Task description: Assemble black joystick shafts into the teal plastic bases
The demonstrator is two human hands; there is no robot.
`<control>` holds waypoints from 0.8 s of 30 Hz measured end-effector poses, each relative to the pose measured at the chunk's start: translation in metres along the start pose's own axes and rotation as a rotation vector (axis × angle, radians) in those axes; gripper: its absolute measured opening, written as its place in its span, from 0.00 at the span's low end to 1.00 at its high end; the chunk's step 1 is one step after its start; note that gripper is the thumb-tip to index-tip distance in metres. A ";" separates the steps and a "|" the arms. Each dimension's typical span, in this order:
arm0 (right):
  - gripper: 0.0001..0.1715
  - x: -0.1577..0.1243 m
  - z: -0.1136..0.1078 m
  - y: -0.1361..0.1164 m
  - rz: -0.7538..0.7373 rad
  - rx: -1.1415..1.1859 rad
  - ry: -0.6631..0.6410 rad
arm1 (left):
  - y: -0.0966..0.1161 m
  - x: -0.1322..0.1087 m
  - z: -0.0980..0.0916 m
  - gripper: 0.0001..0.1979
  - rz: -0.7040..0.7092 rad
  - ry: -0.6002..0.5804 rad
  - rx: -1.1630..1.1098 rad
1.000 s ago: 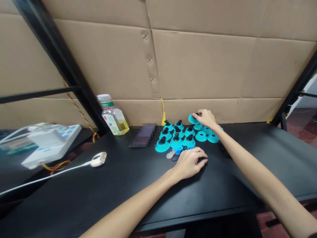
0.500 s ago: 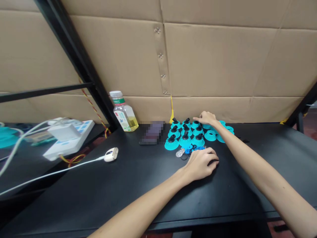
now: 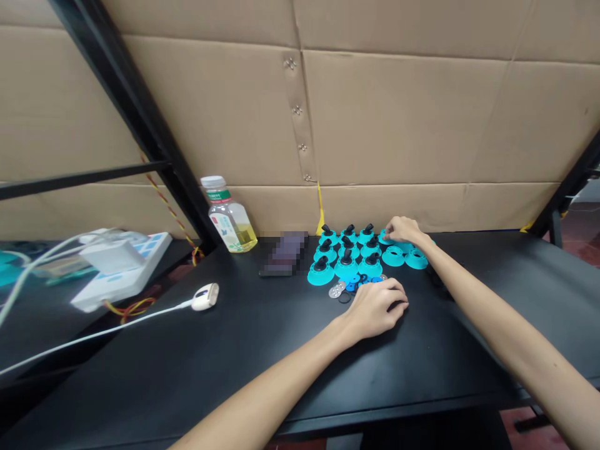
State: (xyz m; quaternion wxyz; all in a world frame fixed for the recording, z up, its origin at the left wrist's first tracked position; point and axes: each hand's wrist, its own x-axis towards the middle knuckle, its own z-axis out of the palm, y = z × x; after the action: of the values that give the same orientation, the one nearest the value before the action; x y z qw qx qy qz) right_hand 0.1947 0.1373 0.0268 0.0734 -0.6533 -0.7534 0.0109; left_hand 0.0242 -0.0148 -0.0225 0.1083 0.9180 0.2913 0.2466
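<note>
Cyan cone-shaped plastic bases with flared rims (image 3: 320, 273) stand in rows on the black tabletop. Tilted black knob-like pieces (image 3: 347, 256) top the bases on the left; those on the right (image 3: 392, 256) show bare holes. My right hand (image 3: 402, 229) reaches to the back row, its fingers bent down and closed at a cyan base; the fingertips are hidden. Nearer to me, my left hand (image 3: 377, 306) lies on the tabletop with curled fingers, and what they hold, if anything, is out of sight. Beside it are small blue discs (image 3: 352, 284), black rings (image 3: 344, 297) and perforated metal discs (image 3: 336, 290).
A bottle of yellow drink (image 3: 233, 219) and a blurred-out dark phone-like slab (image 3: 284, 253) stand left of the bases. Farther left are a white cabled device (image 3: 205, 297) and a power strip (image 3: 126, 275). A cardboard wall (image 3: 398, 125) closes off the back.
My right hand has moved right, from a black-topped base in the back row to the base beside it. My left hand stays about where it was; the view has shifted slightly.
</note>
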 end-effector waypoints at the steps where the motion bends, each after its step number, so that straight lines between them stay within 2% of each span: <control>1: 0.13 -0.001 -0.002 0.000 -0.002 0.002 0.014 | -0.001 0.000 0.000 0.10 0.005 0.003 -0.005; 4: 0.14 -0.006 -0.014 0.000 -0.005 0.015 0.066 | -0.002 0.001 -0.002 0.09 0.023 0.018 -0.026; 7: 0.16 -0.020 -0.029 0.006 -0.023 0.046 0.138 | -0.004 0.003 -0.008 0.09 0.012 0.089 -0.041; 10: 0.16 -0.045 -0.035 0.017 -0.090 0.185 0.233 | -0.008 0.008 -0.024 0.09 -0.067 0.221 -0.002; 13: 0.15 -0.074 -0.032 0.026 -0.241 0.298 0.226 | -0.016 0.011 -0.046 0.10 -0.126 0.247 0.026; 15: 0.15 -0.093 -0.029 0.028 -0.319 0.371 0.148 | -0.023 0.011 -0.062 0.10 -0.163 0.174 0.051; 17: 0.15 -0.107 -0.028 0.026 -0.369 0.403 0.072 | -0.030 0.010 -0.078 0.10 -0.250 0.048 0.056; 19: 0.12 -0.117 -0.028 0.022 -0.409 0.348 0.002 | -0.037 0.007 -0.093 0.10 -0.298 -0.103 0.051; 24: 0.10 -0.126 -0.023 0.012 -0.398 0.171 -0.087 | -0.056 -0.002 -0.114 0.08 -0.396 -0.339 0.098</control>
State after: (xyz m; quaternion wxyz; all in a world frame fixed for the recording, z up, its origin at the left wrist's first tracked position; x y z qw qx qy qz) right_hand 0.2266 0.0133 0.0362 0.0967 -0.4820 -0.8663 0.0884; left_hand -0.0626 0.0354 0.0557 0.1570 0.8754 0.4546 0.0490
